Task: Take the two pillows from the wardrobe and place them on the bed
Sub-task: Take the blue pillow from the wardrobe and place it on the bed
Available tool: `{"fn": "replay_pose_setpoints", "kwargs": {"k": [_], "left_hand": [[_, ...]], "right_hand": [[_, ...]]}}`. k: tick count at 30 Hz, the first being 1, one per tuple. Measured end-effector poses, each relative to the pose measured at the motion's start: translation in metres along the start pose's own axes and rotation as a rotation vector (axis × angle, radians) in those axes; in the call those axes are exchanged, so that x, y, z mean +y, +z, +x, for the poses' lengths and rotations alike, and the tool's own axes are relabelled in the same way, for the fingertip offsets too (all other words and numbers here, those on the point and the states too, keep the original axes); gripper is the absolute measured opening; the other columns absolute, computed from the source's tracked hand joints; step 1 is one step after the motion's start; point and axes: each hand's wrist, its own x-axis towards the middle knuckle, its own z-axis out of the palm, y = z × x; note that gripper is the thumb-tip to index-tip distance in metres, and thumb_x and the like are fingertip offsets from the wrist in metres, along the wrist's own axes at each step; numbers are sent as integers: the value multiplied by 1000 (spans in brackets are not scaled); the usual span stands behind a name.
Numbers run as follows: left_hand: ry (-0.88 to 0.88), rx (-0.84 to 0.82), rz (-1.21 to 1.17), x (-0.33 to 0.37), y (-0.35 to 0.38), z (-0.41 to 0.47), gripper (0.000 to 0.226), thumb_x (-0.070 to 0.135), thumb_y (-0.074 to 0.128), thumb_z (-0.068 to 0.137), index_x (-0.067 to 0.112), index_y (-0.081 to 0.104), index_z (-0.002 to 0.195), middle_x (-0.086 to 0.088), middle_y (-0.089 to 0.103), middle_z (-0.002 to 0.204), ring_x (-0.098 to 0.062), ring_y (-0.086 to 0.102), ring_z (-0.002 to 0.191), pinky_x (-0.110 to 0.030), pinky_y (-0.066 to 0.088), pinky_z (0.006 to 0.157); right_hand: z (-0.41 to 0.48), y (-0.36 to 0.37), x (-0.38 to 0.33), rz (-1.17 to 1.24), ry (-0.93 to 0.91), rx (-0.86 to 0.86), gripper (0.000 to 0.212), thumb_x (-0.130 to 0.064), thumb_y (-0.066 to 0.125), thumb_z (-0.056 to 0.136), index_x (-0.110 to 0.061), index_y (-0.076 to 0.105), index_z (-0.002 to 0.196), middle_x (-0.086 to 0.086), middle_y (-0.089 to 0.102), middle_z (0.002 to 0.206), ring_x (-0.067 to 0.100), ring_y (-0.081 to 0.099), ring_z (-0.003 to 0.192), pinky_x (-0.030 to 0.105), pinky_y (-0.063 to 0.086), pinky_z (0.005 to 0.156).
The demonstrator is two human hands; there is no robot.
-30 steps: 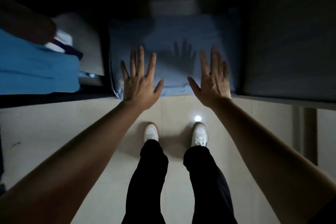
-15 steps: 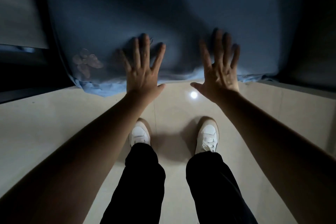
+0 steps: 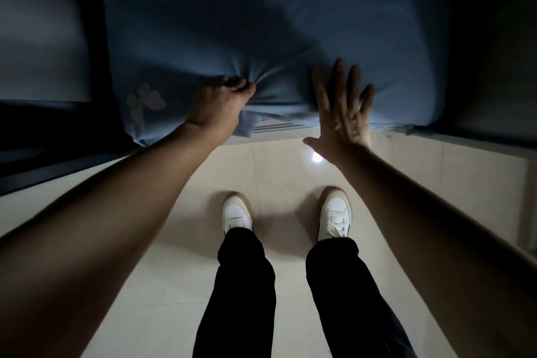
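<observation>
One blue pillow [image 3: 290, 38] fills the upper centre of the frame; a second pillow can't be made out. Two hands: left hand [image 3: 220, 104] at centre left, right hand [image 3: 343, 113] at centre right. Two bare forearms run in from the lower corners. Two white shoes, left one [image 3: 236, 216] and right one [image 3: 334, 218], lower centre. Two black trouser legs below them. One bright light reflection [image 3: 315, 157] on the floor.
</observation>
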Motion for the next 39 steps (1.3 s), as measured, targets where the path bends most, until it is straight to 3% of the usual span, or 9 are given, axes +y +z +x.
{"fn": "replay_pose_setpoints", "kwargs": {"k": [3, 6, 8, 12, 16, 20, 25, 29, 39], "left_hand": [[-29, 62, -90, -9, -58, -13, 45, 0, 48, 80, 9, 65, 121, -20, 67, 119, -43, 65, 100, -52, 54, 83], [-11, 75, -124, -18, -102, -36, 50, -9, 55, 78, 7, 64, 124, -23, 66, 121, -45, 64, 103, -52, 52, 90], [-28, 72, -131, -24, -122, -53, 51, -8, 55, 80, 6, 60, 129, -21, 62, 128, -43, 62, 109, -51, 50, 94], [-196, 113, -124, -18, -144, -98, 56, 30, 45, 92, 17, 38, 146, -17, 41, 150, -44, 47, 126, -54, 42, 101], [-165, 59, -46, 8, -157, -135, 103, 77, 48, 74, 25, 11, 154, -13, 12, 162, -39, 24, 142, -59, 27, 109], [-24, 64, 131, 33, -187, -157, 130, 70, 74, 54, 30, 0, 153, -14, 4, 162, -37, 11, 147, -65, 21, 111], [78, -64, 184, 95, -208, -186, 119, 60, 72, 65, 35, -5, 152, -7, 14, 162, -32, 13, 148, -62, 9, 115], [252, -129, 195, 159, -214, -226, 81, 32, 65, 76, 34, 25, 148, 3, 46, 147, -21, 36, 138, -56, 22, 112], [574, 52, 274, 332, -266, -314, 48, 18, 58, 75, 25, 52, 123, -3, 70, 107, -29, 64, 102, -39, 43, 84]], "right_hand": [[-4, -34, -10, 32, 9, 80, 113, -37, 81, 70, -21, 11, 157, 24, 14, 161, 49, 14, 145, 69, 13, 112], [-7, -72, -25, 28, -45, 191, 66, -12, 47, 86, -17, 35, 151, 25, 43, 145, 50, 41, 129, 66, 33, 102], [-12, -104, -37, 41, -82, 176, 63, -9, 35, 82, -16, 44, 144, 23, 53, 131, 46, 50, 115, 59, 38, 94], [-40, -165, -56, 67, -131, 191, 59, -5, 48, 80, -19, 54, 137, 15, 64, 112, 39, 57, 100, 54, 42, 89], [-82, -197, -54, 172, -142, 178, 54, -8, 62, 78, -20, 60, 131, 13, 70, 105, 38, 64, 96, 49, 49, 82], [-148, -234, -48, 225, -138, 267, 38, -18, 73, 75, -17, 70, 113, 14, 74, 87, 38, 69, 72, 42, 54, 62], [-254, -251, -28, 324, -55, 239, 42, -29, 52, 83, -19, 69, 121, 4, 76, 99, 32, 71, 79, 39, 55, 63], [-347, -265, -10, 308, 82, 256, 40, -27, 54, 85, -16, 69, 121, 8, 75, 102, 33, 71, 83, 42, 58, 67], [-551, -297, 52, 351, 397, 272, 49, -34, 44, 88, -20, 63, 131, 8, 68, 125, 32, 68, 107, 45, 57, 82]]}}
